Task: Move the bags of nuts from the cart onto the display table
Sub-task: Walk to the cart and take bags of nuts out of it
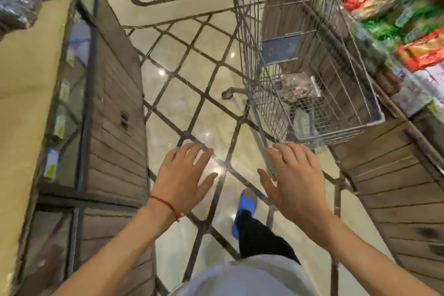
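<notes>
A clear bag of nuts (pixel 298 87) is seen lying in the bottom of the wire cart (pixel 348 55), well beyond the fingertips. The right hand (pixel 295 180) (fingers straight, slightly spread) is held near the cart's nearest corner; the left hand (pixel 185 173), likewise spread, grips nothing.

Indoor light, even and fairly bright. Small white glare spots on the polished floor (pixel 182 84) — lamps mirrored from above. Shadows soft and faint. Strong wide-angle bending; the wooden display sides (pixel 115 94) lean outward at both edges. Heavy motion blur upper right, packets (pixel 384 2) smeared. Left hand (pixel 185 175), right hand (pixel 295 180) and cart (pixel 336 130) fairly sharp.
</notes>
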Motion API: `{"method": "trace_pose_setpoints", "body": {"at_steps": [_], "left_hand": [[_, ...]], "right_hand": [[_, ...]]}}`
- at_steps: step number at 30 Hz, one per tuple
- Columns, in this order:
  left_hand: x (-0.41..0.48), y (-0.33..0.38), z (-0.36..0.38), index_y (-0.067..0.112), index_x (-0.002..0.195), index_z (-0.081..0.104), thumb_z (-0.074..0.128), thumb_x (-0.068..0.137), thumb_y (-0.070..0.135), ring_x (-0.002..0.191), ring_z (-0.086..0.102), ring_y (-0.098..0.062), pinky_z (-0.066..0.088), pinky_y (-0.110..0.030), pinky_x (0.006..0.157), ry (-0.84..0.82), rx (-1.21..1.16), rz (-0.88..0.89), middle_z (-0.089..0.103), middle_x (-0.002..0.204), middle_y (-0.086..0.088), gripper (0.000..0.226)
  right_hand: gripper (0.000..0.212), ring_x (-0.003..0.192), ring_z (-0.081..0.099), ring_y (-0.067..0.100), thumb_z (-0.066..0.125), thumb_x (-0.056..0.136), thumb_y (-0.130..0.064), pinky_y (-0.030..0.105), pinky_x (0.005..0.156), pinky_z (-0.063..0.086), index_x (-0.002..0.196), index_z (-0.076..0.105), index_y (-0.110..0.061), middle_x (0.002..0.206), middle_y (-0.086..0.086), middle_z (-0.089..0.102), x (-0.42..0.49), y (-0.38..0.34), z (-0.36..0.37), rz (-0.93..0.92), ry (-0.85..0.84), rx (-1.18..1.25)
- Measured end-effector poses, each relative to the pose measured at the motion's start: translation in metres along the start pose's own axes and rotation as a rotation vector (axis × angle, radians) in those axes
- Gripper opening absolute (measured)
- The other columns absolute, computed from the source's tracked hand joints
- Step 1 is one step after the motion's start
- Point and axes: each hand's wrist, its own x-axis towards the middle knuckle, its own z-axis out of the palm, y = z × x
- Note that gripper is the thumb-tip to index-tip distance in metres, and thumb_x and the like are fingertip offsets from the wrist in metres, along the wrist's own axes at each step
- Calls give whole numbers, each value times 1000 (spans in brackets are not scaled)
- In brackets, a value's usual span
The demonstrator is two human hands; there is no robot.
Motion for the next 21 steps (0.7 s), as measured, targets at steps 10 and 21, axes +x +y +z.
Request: {"method": "trace_pose_setpoints", "body": {"at_steps": [10,21], "left_hand": [[209,-34,-21,20,145,55,44,99,54,134,53,-29,47,-46,106,-32,4,33,58,143,-7,58],[455,-76,-12,21,142,55,47,98,51,130,53,-30,50,-49,103,-38,-56,381,58,142,-8,54]], "right_hand": [[45,129,58,34,49,101,-46,48,117,37,130,66,-16,130,8,68,198,94,20,30,-73,-41],[46,135,55,31,49,102,-46,46,121,32,135,66,-18,134,6,68,333,135,47,392,-99,-127]]}}
